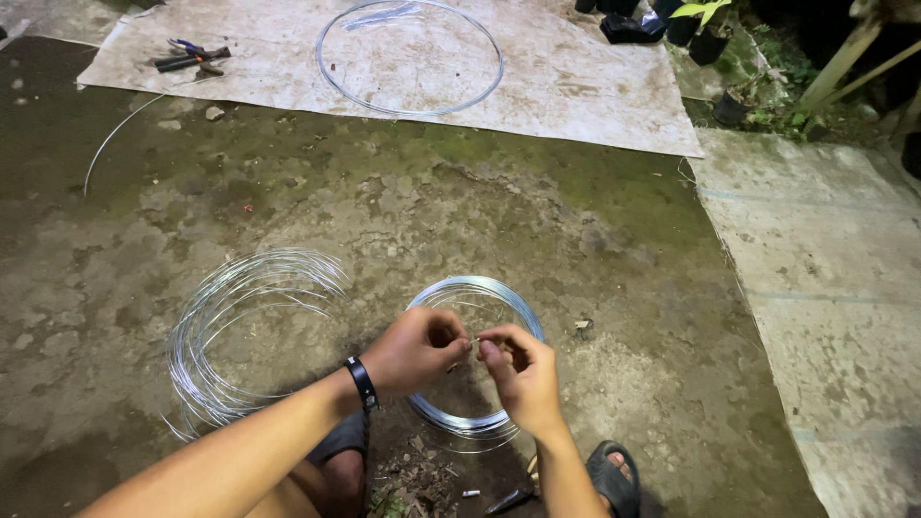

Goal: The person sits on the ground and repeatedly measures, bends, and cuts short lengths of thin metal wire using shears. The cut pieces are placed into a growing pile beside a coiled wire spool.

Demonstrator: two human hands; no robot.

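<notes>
The person squats on the mossy concrete ground (537,201). The left hand (414,350), with a black wristband (362,383) on its wrist, and the right hand (523,372) meet over a tight coil of silver wire (480,288) that lies on the ground just before the knees. Both hands have their fingers pressed together, pinching a short wire end (473,341) between them. To the left lies a looser wire coil (230,307), spread out wide. Far ahead, a big wire hoop (410,58) rests on a pale sheet (576,86), and pliers (192,58) lie near its left edge. A dark sandal (612,475) shows at the bottom.
</notes>
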